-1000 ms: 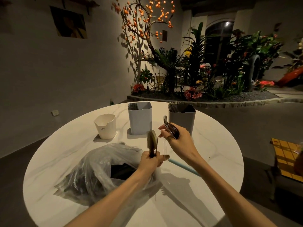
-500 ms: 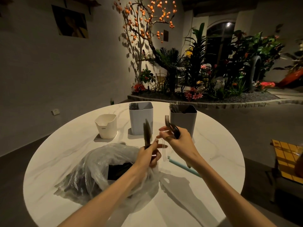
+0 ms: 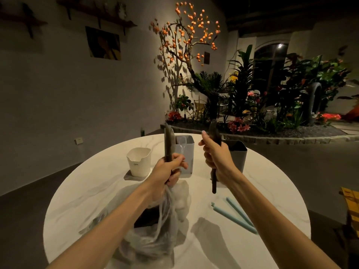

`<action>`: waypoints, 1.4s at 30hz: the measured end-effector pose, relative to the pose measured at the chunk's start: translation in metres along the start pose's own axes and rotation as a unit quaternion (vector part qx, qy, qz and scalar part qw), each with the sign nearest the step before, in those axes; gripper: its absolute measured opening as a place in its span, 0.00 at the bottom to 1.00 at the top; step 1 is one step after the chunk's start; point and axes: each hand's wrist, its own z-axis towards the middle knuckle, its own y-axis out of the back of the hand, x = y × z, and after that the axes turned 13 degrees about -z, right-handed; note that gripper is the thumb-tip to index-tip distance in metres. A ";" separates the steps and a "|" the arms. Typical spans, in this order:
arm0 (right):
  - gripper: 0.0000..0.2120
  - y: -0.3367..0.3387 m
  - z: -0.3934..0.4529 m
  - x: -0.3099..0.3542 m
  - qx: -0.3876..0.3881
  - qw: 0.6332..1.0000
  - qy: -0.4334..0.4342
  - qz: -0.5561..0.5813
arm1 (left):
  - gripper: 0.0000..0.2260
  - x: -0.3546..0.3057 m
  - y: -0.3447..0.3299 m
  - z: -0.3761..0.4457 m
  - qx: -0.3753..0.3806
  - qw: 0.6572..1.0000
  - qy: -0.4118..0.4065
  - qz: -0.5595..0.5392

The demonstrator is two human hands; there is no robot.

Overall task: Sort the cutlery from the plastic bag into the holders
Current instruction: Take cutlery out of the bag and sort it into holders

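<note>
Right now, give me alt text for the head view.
Over a round white table, the left hand grips upright dark knives plus a clear plastic piece, and the right hand grips dark forks. Behind stand three holders; a plastic bag lies below the left wrist.

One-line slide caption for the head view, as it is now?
Over a round white table, left hand grips dark knives; right hand holds dark forks; three holders behind.
</note>
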 end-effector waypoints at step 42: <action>0.13 -0.095 0.229 -0.030 0.068 0.984 0.082 -0.144 | 0.12 -0.018 0.120 0.102 -0.115 0.991 -0.040 -0.057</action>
